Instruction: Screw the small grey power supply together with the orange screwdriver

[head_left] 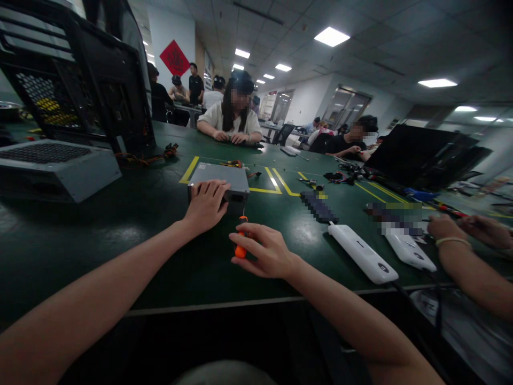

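Observation:
A grey metal computer power supply (224, 174) lies on the green table in front of me. My left hand (207, 203) grips its near left part, fingers over the top edge and thumb down the near face. In my right hand (262, 248) is a screwdriver (240, 250) with an orange handle, held between thumb and fingers. The shaft points away from me, its tip at the right end of the supply's near face, by the power socket. Whether the tip sits in a screw is too small to tell. Coloured cables (232, 164) come out behind the supply.
At the left stand an open black computer case (80, 80) and another power supply (60, 168). To the right lie phones (319, 207) and white power banks (363, 252). A co-worker's hands (449, 232) are at the far right; another person (232, 115) sits opposite.

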{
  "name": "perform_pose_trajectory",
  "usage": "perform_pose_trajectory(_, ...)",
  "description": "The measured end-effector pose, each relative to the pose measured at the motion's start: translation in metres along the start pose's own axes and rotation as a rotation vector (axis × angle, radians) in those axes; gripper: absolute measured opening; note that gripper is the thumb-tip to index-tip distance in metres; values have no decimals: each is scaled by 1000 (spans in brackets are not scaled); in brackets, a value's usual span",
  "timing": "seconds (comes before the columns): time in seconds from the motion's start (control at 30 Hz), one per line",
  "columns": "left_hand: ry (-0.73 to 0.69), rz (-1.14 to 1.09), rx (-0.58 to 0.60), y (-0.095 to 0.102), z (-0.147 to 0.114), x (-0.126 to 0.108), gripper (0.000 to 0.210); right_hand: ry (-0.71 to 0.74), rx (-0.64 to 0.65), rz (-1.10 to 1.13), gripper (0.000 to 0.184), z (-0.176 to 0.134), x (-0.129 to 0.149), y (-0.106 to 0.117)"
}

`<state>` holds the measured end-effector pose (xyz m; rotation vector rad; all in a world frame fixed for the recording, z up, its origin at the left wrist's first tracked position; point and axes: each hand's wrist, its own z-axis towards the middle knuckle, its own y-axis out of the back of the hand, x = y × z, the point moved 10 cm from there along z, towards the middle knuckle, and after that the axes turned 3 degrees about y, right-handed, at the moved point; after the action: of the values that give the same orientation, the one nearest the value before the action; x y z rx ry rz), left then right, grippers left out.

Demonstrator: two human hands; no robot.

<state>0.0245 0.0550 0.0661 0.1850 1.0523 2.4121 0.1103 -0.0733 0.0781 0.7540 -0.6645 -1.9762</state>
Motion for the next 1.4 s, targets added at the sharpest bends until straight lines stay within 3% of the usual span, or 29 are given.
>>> perform_pose_trajectory(0.2,0,-14,5,1,-1,-1,39,-21,-148,-57,33,-4,-5,14)
perform_pose_trajectory(0.43,-5,0,1,1,-1,-2,39,97,-80,-318,22,0,8,19)
perform_pose_trajectory(0.73,-10,17,7,1,-1,-2,39,11,-200,-112,24,-6,-4,25)
perform_pose_trajectory(0.93,-5,-1,-3,1,-1,-1,39,38,-40,-173,25,-2,3,13)
perform_pose_trajectory(1.2,-1,-11,9,1,-1,-2,39,-35,-173,-53,30,-7,-7,19)
perform_pose_trajectory(1.4,-7,13,3,2,-1,-2,40,13,-13,-89,33,-2,2,9)
